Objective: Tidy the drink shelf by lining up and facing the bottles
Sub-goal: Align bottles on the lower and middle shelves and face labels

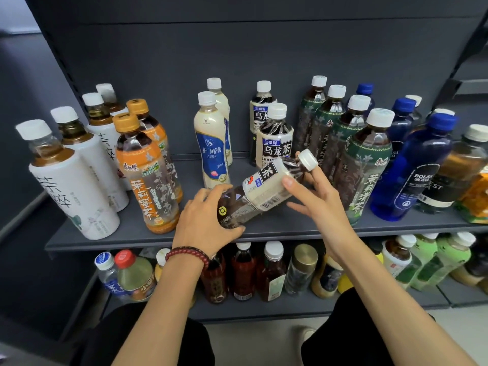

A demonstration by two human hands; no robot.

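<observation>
Tilted cream-labelled, white-capped oolong tea bottle (261, 188), barcode up; left hand (203, 223) grips its base, right hand (319, 199) pinches its neck

orange carton (477, 199) cut by right edge, rear bottles' (260, 101) labels hidden

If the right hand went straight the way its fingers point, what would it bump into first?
The right hand holds the tilted tea bottle near its cap. Beyond that, it would probably meet the standing oolong bottle just behind, though depth is hard to judge.
</observation>
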